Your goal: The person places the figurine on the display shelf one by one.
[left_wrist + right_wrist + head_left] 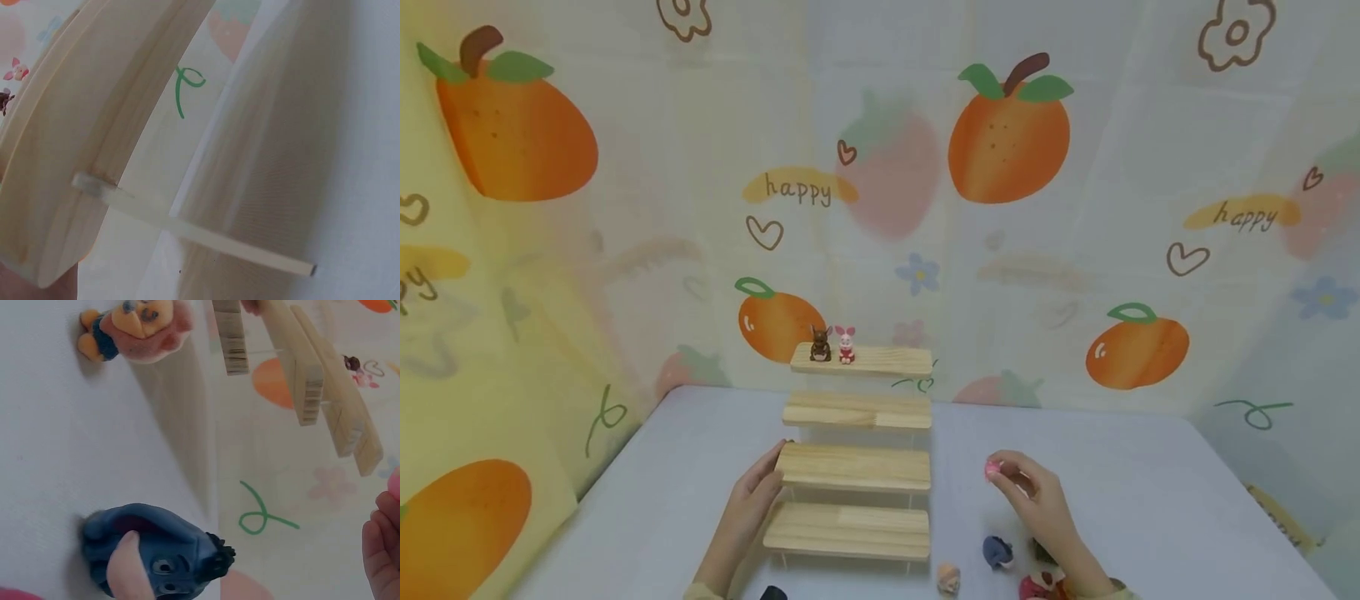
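Note:
A stepped wooden display shelf (pixel 853 467) stands on the white-covered table. My left hand (pixel 752 487) holds the left end of its second plank from the bottom; some fingertips are hidden. To the right of the shelf, my right hand (pixel 1033 487) pinches a small pink object (pixel 992 470) above the table. Its kind is hard to tell, as the fingers cover much of it. A brown figurine (pixel 820 344) and a pink piglet figurine (pixel 846 346) sit side by side at the left of the top plank.
A blue donkey figurine (pixel 159 553) and a beige-faced figurine (pixel 140 328) are on the table right of the shelf. A red figurine (pixel 1039 586) lies partly behind my right forearm. A dark object (pixel 772 593) shows at the bottom edge. Printed cloth (pixel 880 250) hangs behind.

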A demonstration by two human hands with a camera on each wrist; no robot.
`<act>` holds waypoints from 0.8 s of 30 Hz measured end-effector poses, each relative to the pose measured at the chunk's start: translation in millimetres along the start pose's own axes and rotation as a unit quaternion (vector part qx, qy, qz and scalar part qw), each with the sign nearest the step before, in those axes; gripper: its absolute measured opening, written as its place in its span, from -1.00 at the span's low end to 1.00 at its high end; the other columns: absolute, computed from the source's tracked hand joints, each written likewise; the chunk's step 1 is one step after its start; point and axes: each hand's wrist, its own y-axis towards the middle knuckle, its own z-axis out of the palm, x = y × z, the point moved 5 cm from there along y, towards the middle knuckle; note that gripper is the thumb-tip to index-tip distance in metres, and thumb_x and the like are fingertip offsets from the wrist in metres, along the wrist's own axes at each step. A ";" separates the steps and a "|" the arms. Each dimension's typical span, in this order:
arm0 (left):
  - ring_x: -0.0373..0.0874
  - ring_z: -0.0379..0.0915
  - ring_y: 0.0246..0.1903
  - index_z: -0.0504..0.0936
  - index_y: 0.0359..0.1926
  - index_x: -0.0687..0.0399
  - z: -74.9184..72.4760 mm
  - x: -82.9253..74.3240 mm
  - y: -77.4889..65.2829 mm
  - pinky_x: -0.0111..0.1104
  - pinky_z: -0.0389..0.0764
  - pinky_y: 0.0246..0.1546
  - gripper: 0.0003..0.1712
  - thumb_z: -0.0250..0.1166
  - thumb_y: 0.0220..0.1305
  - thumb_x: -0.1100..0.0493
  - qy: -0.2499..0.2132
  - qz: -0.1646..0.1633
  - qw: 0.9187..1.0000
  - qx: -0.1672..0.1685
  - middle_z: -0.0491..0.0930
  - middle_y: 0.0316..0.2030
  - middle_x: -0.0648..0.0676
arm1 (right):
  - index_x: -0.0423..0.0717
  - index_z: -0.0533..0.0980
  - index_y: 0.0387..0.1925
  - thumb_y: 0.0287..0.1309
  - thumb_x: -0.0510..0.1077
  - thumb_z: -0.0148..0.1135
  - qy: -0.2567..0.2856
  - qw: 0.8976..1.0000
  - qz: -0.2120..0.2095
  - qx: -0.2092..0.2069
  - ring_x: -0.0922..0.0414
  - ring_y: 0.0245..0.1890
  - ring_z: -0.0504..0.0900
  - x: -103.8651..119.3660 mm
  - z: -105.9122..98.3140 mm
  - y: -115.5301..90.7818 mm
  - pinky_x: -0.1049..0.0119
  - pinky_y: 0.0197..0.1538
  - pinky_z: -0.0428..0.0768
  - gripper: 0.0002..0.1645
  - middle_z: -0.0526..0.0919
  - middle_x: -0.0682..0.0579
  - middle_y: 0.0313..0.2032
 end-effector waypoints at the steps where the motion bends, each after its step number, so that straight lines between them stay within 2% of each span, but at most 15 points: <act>1: -0.07 0.01 0.23 0.13 0.28 0.30 -1.0 -0.5 -0.2 -0.35 0.16 0.14 -0.43 -0.02 0.32 0.16 0.001 0.001 1.000 0.001 0.13 0.26 0.15 | -0.26 0.51 -0.24 -0.02 -0.56 0.11 0.005 1.000 0.000 0.001 0.14 -0.45 0.50 -0.4 1.3 1.6 0.49 -0.29 0.54 -0.70 0.56 -0.04 -0.43; 4: -0.05 -0.03 0.24 0.10 0.29 0.31 -0.7 -0.8 -0.9 -0.19 0.08 0.18 -0.42 -0.03 0.32 0.15 -0.008 0.002 1.000 0.011 0.10 0.27 0.16 | -0.26 0.51 -0.23 -0.03 -0.56 0.12 0.013 1.000 -0.003 0.002 0.16 -0.44 0.50 -1.0 4.3 6.3 0.50 -0.31 0.55 -0.69 0.56 -0.03 -0.43; 6: -0.05 -0.04 0.25 0.10 0.29 0.30 -0.5 -0.9 -1.4 -0.18 0.07 0.19 -0.42 -0.02 0.33 0.15 -0.005 0.003 1.000 0.017 0.10 0.27 0.15 | -0.25 0.51 -0.22 -0.04 -0.56 0.12 0.015 1.000 -0.007 0.001 0.19 -0.43 0.50 -1.0 6.6 9.8 0.51 -0.31 0.55 -0.67 0.56 -0.02 -0.42; 10: -0.11 0.02 0.23 0.16 0.28 0.26 -4.3 -4.1 -1.4 -0.38 0.14 0.15 -0.44 0.00 0.32 0.14 0.014 0.007 1.000 0.008 0.16 0.25 0.11 | -0.20 0.52 -0.20 -0.02 -0.54 0.12 0.009 1.000 -0.004 -0.005 0.21 -0.41 0.51 2.8 13.1 20.1 0.50 -0.32 0.56 -0.66 0.57 -0.02 -0.40; 14: -0.19 0.07 0.20 0.21 0.26 0.28 -6.0 -7.7 0.1 -0.54 0.17 0.09 -0.47 0.02 0.31 0.19 0.024 0.016 1.000 0.000 0.21 0.23 0.11 | -0.26 0.51 -0.24 -0.03 -0.54 0.13 0.006 1.000 0.011 -0.007 0.18 -0.44 0.53 22.9 17.1 34.2 0.50 -0.33 0.56 -0.71 0.55 -0.09 -0.46; 17: -0.17 0.06 0.20 0.20 0.25 0.30 -6.9 -8.6 -1.0 -0.57 0.18 0.07 -0.47 0.02 0.31 0.20 0.018 0.017 1.000 0.003 0.20 0.23 0.12 | -0.33 0.49 -0.28 -0.06 -0.58 0.12 0.012 1.000 0.013 -0.003 0.14 -0.47 0.53 38.4 22.7 44.2 0.49 -0.35 0.56 -0.74 0.53 -0.14 -0.49; 20: -0.10 0.04 0.21 0.19 0.26 0.30 -5.9 -8.2 -2.3 -0.57 0.19 0.06 -0.46 0.01 0.31 0.18 0.020 0.016 1.000 0.006 0.18 0.24 0.14 | -0.35 0.48 -0.29 -0.05 -0.55 0.14 0.007 1.000 0.018 0.003 0.14 -0.48 0.52 43.9 26.0 51.1 0.49 -0.37 0.56 -0.76 0.54 -0.13 -0.50; 24: -0.18 0.07 0.20 0.18 0.26 0.32 -1.5 -6.5 -0.9 -0.56 0.20 0.06 -0.45 0.02 0.31 0.18 0.013 0.017 1.000 0.010 0.19 0.23 0.13 | -0.36 0.49 -0.26 -0.04 -0.51 0.17 -0.027 0.999 0.029 0.008 0.14 -0.48 0.51 49.9 25.7 61.2 0.48 -0.38 0.56 -0.78 0.55 -0.10 -0.50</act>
